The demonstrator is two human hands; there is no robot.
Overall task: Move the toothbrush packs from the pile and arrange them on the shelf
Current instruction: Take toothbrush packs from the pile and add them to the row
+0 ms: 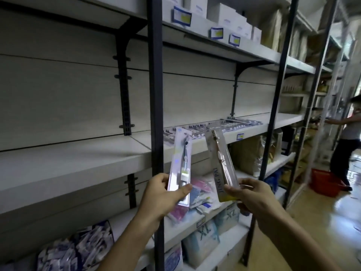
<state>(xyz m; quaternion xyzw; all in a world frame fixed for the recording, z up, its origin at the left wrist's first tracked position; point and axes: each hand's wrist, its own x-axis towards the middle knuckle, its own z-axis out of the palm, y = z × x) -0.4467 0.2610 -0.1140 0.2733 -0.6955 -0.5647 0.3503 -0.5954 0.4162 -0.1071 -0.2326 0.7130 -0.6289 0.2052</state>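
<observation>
Head view: white store shelving on dark uprights (156, 94) fills the scene, with a tan floor (322, 222) to the right. Middle shelf (78, 159): bare white board on its left part; further right, toothbrush packs (230, 125) lie flat in rows, reaching toward the back panel. Left hand (162, 194) grips the lower end of a silver pack (180, 163), thumb across its front, fingers curled behind; pack stands nearly upright, top tilted slightly right, in front of the shelf edge and not touching it. Right hand (254, 194) pinches the bottom of a gold pack (222, 163) printed "JING PAI", thumb on the front face; pack leans top-left, brush head up. Both packs are held in the air, near each other but apart, below the laid-out rows. Upper shelf holds white boxes (224, 14) and blue-framed price tags (181, 16). Lower shelf behind the hands carries a pile of pink and white packets (201, 194); below, bags marked "XL" (207, 233) and blue-white packets (78, 249) at lower left. Far right: a person (347, 137) reaches toward a rack, red basket (325, 182) on the floor beside them.
</observation>
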